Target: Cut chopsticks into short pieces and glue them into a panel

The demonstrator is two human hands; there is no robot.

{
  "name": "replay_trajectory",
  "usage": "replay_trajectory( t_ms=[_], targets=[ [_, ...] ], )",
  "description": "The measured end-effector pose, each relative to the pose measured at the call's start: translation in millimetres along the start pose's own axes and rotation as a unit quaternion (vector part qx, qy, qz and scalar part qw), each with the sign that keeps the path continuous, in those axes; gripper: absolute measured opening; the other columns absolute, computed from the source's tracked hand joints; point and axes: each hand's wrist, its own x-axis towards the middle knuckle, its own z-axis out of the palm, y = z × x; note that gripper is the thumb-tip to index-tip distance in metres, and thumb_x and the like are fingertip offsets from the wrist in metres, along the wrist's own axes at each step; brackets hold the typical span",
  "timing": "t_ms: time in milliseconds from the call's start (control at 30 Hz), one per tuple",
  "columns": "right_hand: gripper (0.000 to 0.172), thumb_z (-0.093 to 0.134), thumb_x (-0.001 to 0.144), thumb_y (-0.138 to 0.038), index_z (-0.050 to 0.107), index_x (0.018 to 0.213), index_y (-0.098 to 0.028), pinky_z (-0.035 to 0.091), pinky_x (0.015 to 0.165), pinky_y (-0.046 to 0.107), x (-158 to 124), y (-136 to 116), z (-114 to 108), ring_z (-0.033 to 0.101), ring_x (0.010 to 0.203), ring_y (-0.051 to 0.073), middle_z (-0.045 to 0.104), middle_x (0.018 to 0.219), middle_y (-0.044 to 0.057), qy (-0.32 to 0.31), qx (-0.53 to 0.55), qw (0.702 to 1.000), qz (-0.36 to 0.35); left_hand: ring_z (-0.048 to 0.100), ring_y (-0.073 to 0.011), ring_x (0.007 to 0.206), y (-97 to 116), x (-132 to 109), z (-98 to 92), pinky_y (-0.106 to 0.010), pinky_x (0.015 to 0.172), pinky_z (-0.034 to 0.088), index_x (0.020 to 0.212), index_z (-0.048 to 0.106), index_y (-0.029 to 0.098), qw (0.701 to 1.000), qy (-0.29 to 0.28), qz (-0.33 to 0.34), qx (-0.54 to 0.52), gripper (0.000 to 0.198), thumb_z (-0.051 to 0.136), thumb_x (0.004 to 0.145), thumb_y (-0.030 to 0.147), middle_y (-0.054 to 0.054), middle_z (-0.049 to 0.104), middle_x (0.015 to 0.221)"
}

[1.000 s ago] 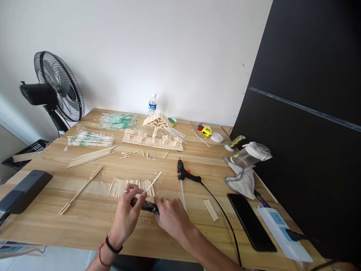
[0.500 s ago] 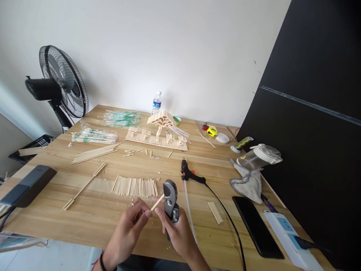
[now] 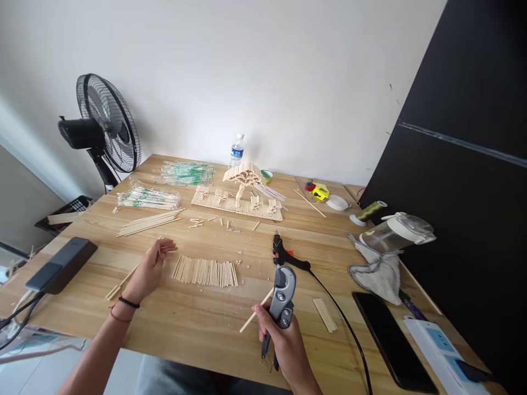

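Note:
My right hand (image 3: 282,334) is wrapped round a grey and black hand cutter (image 3: 284,296), its head pointing up. A short wooden stick (image 3: 249,322) slants out to the left between the thumb and the cutter. On the left, my left hand (image 3: 150,270) lies over the far end of a thin line of long sticks (image 3: 123,282), fingers loosely stretched to the right; the hand hides part of those sticks. Between the hands lies a row of short cut sticks (image 3: 205,272), side by side on the wooden table (image 3: 197,323).
Behind stands a stick-built model (image 3: 242,189) with a roof. A hot glue gun (image 3: 284,252) lies right of centre, its cord trailing forward. Bagged sticks (image 3: 148,196), a power bank-like box (image 3: 61,266), a phone (image 3: 391,340), a power strip (image 3: 442,351) and a plastic jug (image 3: 397,233) surround the area.
My left hand has left the stick beside the cutter and moved left to the long sticks. My right hand keeps the cutter and the short stick. The view has shifted slightly left.

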Motion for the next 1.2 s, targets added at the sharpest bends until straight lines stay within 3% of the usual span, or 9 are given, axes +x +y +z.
replay_trajectory(
  t_ms=[100, 233, 433, 633, 700, 800, 933, 1067, 1200],
  targets=[
    [0.050, 0.076, 0.087, -0.068, 0.064, 0.080, -0.021, 0.041, 0.054, 0.028, -5.6, 0.7, 0.4, 0.050, 0.048, 0.015, 0.053, 0.051, -0.005, 0.005, 0.006, 1.000, 0.002, 0.073, -0.0288, 0.122, -8.5, 1.5, 5.7, -0.047, 0.108, 0.057, 0.118, 0.061, 0.021, 1.000, -0.018, -0.007, 0.010, 0.038, 0.062, 0.093, 0.049, -0.013, 0.075, 0.122],
    [0.049, 0.078, 0.086, -0.068, 0.062, 0.080, -0.021, 0.043, 0.055, 0.028, -8.1, 0.4, -3.3, 0.051, 0.049, 0.015, 0.054, 0.052, -0.005, 0.013, 0.013, 1.000, 0.007, 0.072, -0.0307, 0.126, -6.6, -4.2, 2.2, -0.048, 0.111, 0.055, 0.125, 0.062, 0.020, 0.999, -0.018, -0.013, 0.034, 0.045, 0.059, 0.096, 0.054, -0.015, 0.074, 0.128],
    [0.049, 0.079, 0.085, -0.067, 0.062, 0.078, -0.021, 0.043, 0.054, 0.029, -7.5, 2.5, -5.0, 0.051, 0.050, 0.015, 0.053, 0.052, -0.005, 0.015, 0.018, 1.000, 0.010, 0.077, -0.0322, 0.110, 6.9, -14.2, -10.0, -0.047, 0.098, 0.061, 0.118, 0.069, 0.020, 0.995, -0.021, -0.024, 0.096, 0.043, 0.059, 0.096, 0.055, -0.014, 0.078, 0.120],
    [0.048, 0.079, 0.086, -0.066, 0.062, 0.080, -0.021, 0.043, 0.056, 0.028, -8.0, 3.9, -1.1, 0.052, 0.051, 0.015, 0.053, 0.053, -0.005, 0.005, 0.023, 1.000, 0.016, 0.079, -0.0264, 0.099, 18.9, -23.6, -7.4, -0.037, 0.088, 0.063, 0.115, 0.071, 0.020, 0.989, -0.068, -0.012, 0.133, 0.043, 0.052, 0.099, 0.055, -0.010, 0.081, 0.107],
    [0.049, 0.079, 0.085, -0.067, 0.063, 0.080, -0.021, 0.043, 0.055, 0.028, -8.1, 3.6, -0.8, 0.052, 0.050, 0.016, 0.053, 0.052, -0.005, 0.009, 0.021, 1.000, 0.014, 0.078, -0.0269, 0.101, 21.1, -20.3, -14.8, -0.037, 0.089, 0.062, 0.115, 0.071, 0.021, 0.986, -0.055, -0.007, 0.156, 0.043, 0.052, 0.097, 0.056, -0.010, 0.081, 0.107],
    [0.051, 0.080, 0.083, -0.069, 0.064, 0.079, -0.021, 0.044, 0.053, 0.028, -8.3, 3.0, -0.8, 0.052, 0.049, 0.015, 0.052, 0.052, -0.005, 0.020, 0.025, 0.999, 0.009, 0.075, -0.0302, 0.100, 20.5, -8.5, -33.2, -0.041, 0.088, 0.060, 0.111, 0.071, 0.021, 0.977, 0.013, -0.008, 0.212, 0.043, 0.057, 0.091, 0.057, -0.011, 0.077, 0.110],
    [0.052, 0.079, 0.083, -0.070, 0.064, 0.079, -0.021, 0.044, 0.054, 0.028, -7.3, 4.5, -0.7, 0.052, 0.049, 0.016, 0.053, 0.052, -0.005, 0.015, 0.026, 0.999, 0.011, 0.070, -0.0347, 0.092, 12.8, 9.0, -50.9, -0.049, 0.090, 0.057, 0.092, 0.071, 0.022, 0.957, 0.088, -0.021, 0.275, 0.038, 0.070, 0.075, 0.056, -0.012, 0.072, 0.097],
    [0.050, 0.077, 0.086, -0.068, 0.063, 0.080, -0.021, 0.045, 0.054, 0.027, -4.6, 8.9, -2.8, 0.054, 0.050, 0.015, 0.054, 0.053, -0.004, -0.011, 0.028, 1.000, 0.006, 0.070, -0.0362, 0.090, 9.6, 13.1, -54.0, -0.049, 0.088, 0.057, 0.076, 0.065, 0.025, 0.954, 0.101, -0.029, 0.281, 0.033, 0.071, 0.072, 0.058, -0.012, 0.073, 0.087],
    [0.048, 0.078, 0.087, -0.066, 0.065, 0.082, -0.020, 0.047, 0.053, 0.027, 0.3, 4.6, -5.7, 0.055, 0.050, 0.015, 0.056, 0.054, -0.004, -0.019, 0.034, 0.999, -0.002, 0.073, -0.0288, 0.071, 24.8, -5.2, -41.8, -0.039, 0.067, 0.059, 0.084, 0.063, 0.024, 0.968, 0.080, -0.043, 0.232, 0.040, 0.067, 0.080, 0.064, -0.006, 0.073, 0.076]
  ],
)
